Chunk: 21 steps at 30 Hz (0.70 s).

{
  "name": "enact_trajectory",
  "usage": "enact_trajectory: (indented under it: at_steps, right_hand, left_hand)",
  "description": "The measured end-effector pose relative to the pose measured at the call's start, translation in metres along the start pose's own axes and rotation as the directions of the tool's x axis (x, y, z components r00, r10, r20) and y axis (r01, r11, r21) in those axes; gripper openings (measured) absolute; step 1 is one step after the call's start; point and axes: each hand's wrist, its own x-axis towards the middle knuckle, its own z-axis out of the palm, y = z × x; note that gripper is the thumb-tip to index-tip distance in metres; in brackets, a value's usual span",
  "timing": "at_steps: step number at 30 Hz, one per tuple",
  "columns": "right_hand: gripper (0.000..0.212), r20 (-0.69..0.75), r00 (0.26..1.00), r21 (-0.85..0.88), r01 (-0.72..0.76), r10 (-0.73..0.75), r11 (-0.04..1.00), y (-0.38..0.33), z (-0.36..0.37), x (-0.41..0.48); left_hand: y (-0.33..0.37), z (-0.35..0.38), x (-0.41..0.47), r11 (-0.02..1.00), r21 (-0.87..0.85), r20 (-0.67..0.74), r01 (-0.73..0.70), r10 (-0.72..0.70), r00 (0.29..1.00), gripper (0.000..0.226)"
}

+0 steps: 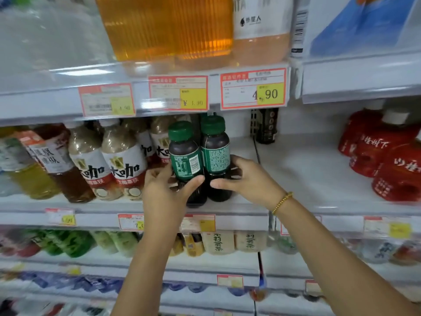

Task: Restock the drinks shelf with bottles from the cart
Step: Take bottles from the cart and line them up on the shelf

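Two dark bottles with green caps and green labels stand side by side at the front of the middle shelf (pixel 296 169). My left hand (pixel 166 190) is wrapped around the lower part of the left green-capped bottle (pixel 185 156). My right hand (pixel 246 179) grips the base of the right green-capped bottle (pixel 215 149); its wrist wears a gold bead bracelet. Both bottles are upright, and their bottoms are partly hidden by my fingers. The cart is out of view.
Milky coffee bottles (pixel 123 160) crowd the shelf just left of my hands. Red-labelled bottles (pixel 382 156) stand at the far right, with bare shelf between. A dark bottle (pixel 266 126) sits at the back. Price tags (pixel 252 87) line the shelf edge above.
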Motion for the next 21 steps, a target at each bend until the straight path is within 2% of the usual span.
enact_trajectory:
  at_steps: [3,5,7,9,13,14,15,16,18,21]
  right_hand:
    - [0.061,-0.047,0.998,-0.121,0.039,-0.045,0.992,-0.008,0.015,-0.002]
    - [0.061,-0.050,0.996,-0.127,0.069,-0.076,0.989,-0.013,0.022,-0.001]
    - [0.059,-0.034,0.996,-0.122,0.073,-0.077,0.990,-0.019,0.031,0.001]
    - [0.053,0.021,0.998,-0.130,0.065,-0.063,0.989,-0.021,0.038,0.007]
    - [0.040,0.265,0.963,-0.076,0.072,-0.049,0.994,-0.002,0.022,0.030]
    - [0.042,0.245,0.969,-0.067,0.033,-0.016,0.997,0.004,0.013,0.041]
    - [0.042,0.160,0.987,-0.051,-0.021,0.029,0.998,0.010,0.003,0.055]
    - [0.040,0.036,0.996,-0.017,-0.076,0.077,0.997,0.015,-0.005,0.071]
    - [0.042,-0.196,0.967,-0.002,-0.165,0.161,0.986,0.022,-0.015,0.105]
    - [0.070,-0.279,0.942,-0.058,-0.211,0.187,0.976,0.021,-0.004,0.140]
  left_hand:
    - [-0.007,-0.007,-0.006,0.997,0.062,-0.087,0.040,-0.034,0.996,0.044]
    - [-0.007,-0.008,-0.013,0.996,0.023,-0.146,0.091,-0.087,0.985,0.046]
    - [-0.003,-0.007,-0.020,0.991,-0.010,-0.178,0.133,-0.133,0.975,0.058]
    - [0.002,-0.003,-0.025,0.981,-0.049,-0.181,0.189,-0.195,0.964,0.075]
    - [0.009,0.014,-0.027,0.961,-0.100,-0.195,0.259,-0.275,0.941,0.111]
    - [0.009,0.019,-0.028,0.959,-0.096,-0.207,0.267,-0.282,0.937,0.116]
    - [0.009,0.023,-0.029,0.957,-0.093,-0.222,0.273,-0.287,0.932,0.119]
    - [0.008,0.026,-0.029,0.956,-0.093,-0.237,0.277,-0.292,0.927,0.121]
    - [0.004,0.031,-0.031,0.957,-0.104,-0.261,0.272,-0.291,0.921,0.120]
    - [-0.003,0.032,-0.031,0.958,-0.124,-0.266,0.258,-0.282,0.922,0.116]
